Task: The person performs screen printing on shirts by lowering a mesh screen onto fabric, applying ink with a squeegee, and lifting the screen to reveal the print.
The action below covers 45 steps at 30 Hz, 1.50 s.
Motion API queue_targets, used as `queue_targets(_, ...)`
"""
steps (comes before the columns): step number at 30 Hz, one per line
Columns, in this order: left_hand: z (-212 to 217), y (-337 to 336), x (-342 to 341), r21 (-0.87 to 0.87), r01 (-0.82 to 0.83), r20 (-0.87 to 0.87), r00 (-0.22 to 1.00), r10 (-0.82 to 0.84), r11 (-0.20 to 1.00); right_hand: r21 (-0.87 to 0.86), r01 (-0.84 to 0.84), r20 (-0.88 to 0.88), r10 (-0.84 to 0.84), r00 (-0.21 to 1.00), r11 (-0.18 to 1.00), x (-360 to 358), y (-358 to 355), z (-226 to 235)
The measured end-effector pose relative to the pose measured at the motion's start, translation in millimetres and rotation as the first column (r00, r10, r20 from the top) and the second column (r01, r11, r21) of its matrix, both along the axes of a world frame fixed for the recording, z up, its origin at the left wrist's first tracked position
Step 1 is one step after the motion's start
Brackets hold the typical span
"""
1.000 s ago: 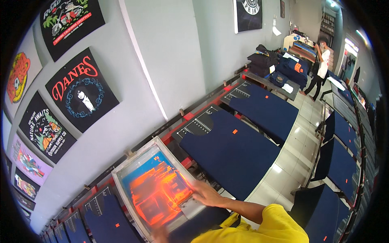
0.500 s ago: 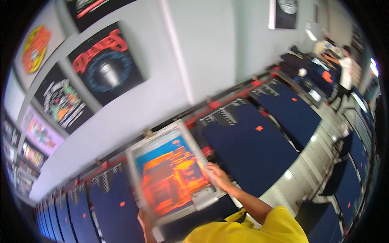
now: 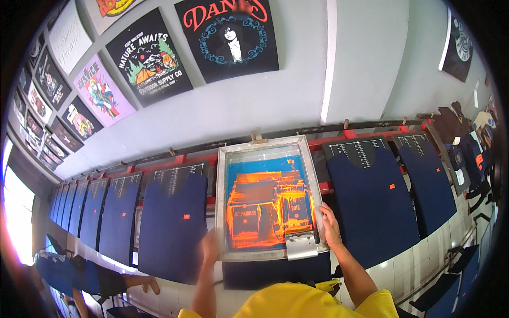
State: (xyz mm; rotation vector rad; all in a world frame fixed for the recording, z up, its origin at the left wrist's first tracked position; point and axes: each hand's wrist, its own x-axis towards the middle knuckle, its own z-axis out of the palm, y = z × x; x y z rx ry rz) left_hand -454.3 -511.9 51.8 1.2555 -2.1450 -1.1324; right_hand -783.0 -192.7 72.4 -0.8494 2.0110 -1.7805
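The screen-printing frame lies flat on the long printing table, its far edge up against the red rail that runs along the grey wall. The right hand grips the frame's right edge near the front corner, fingers closed over the metal rim. The left hand is at the frame's left front edge (it is motion-blurred, so whether the fingers are closed on the rim or just resting against it cannot be told). Inside the frame, the blue mesh is smeared with bright orange ink across most of its middle. A metal-handled squeegee sits at the frame's front right, just beside the right hand, its handle sticking out over the front rim. Under the frame, the dark hem of a navy t-shirt shows at the near edge. On either side, more navy shirts are stretched over boards: one just to the left and one to the right, each carrying a small orange mark. Black printed shirts hang on the wall above. The person's yellow sleeve fills the bottom edge.
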Motion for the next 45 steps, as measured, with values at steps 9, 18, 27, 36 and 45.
queue_targets(9,62.7,67.4,-30.8,-0.158,-0.057,-0.159,0.987,0.032,0.986,0.465,-0.184,-0.496,0.427,0.756,0.866,43.0,29.7,80.9)
queue_targets(18,88.0,166.6,-106.0,-0.178,0.642,-0.192,0.721,-0.666,0.746,0.655,-0.116,-0.574,0.591,0.567,0.747,52.5,5.4,100.2)
queue_targets(27,89.5,188.0,-111.4,-0.455,0.634,0.111,0.737,-0.666,0.625,0.594,-0.031,-0.69,0.529,0.494,0.804,58.8,13.8,79.7)
queue_targets(36,67.6,107.3,-206.4,-0.578,0.604,0.284,0.779,-0.559,0.548,0.523,0.041,-0.745,0.433,0.508,0.851,-31.0,-71.0,60.6)
queue_targets(45,92.9,125.9,-178.9,-0.616,0.584,0.214,0.77,-0.601,0.528,0.531,0.035,-0.737,0.441,0.513,0.847,-3.7,-44.6,88.5)
